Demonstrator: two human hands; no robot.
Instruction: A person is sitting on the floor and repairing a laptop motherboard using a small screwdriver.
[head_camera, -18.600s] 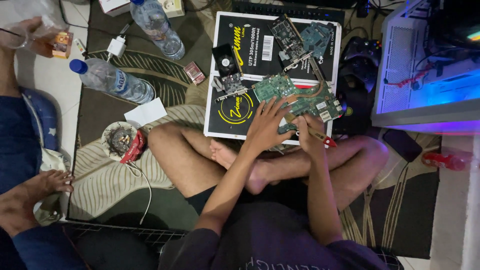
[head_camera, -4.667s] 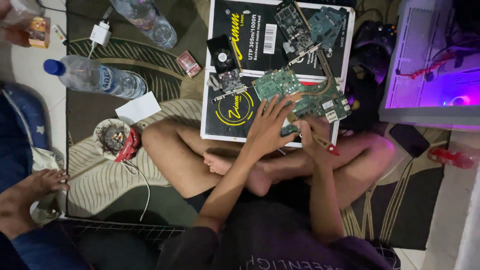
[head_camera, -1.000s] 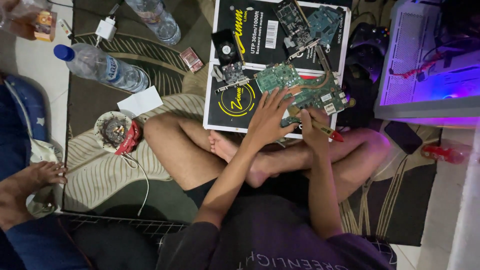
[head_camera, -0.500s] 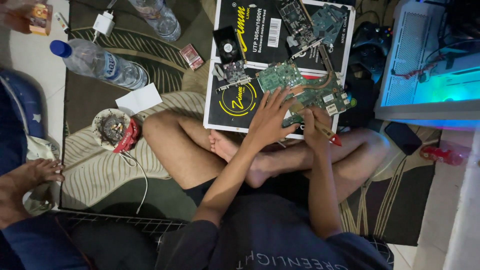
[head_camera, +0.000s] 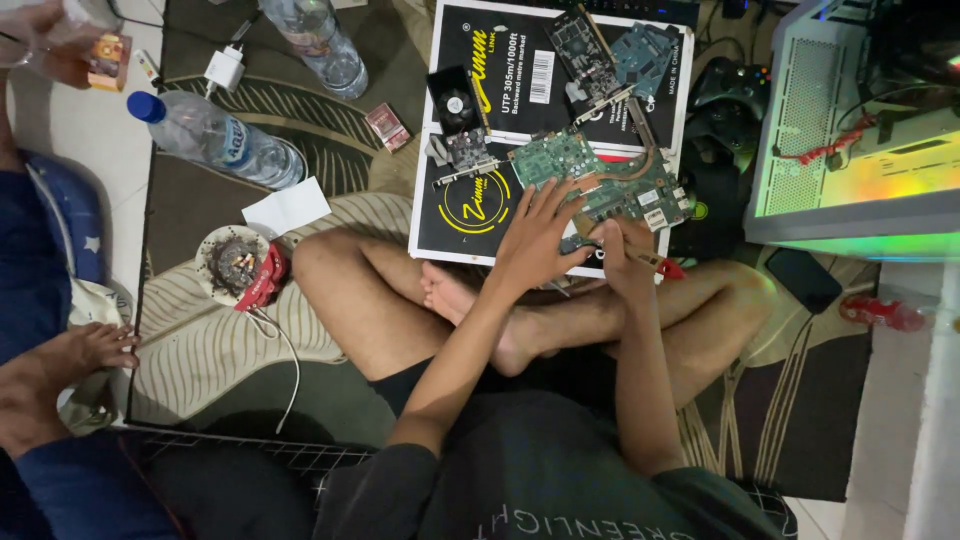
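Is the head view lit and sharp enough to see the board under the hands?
Head view: dim, warm light; green circuit board readable though small parts are soft; left hand rests on it; glowing white computer case is overexposed at right.

Two plastic water bottles, one lying (head_camera: 215, 140) and one at the top edge (head_camera: 315, 45), four circuit boards (head_camera: 555, 160) (head_camera: 640, 190) (head_camera: 585, 45) (head_camera: 645, 50), one fan-cooled card (head_camera: 460, 125), one black box (head_camera: 465, 215), one round ashtray (head_camera: 232, 265), one white charger (head_camera: 224, 68), one game controller (head_camera: 728, 90)
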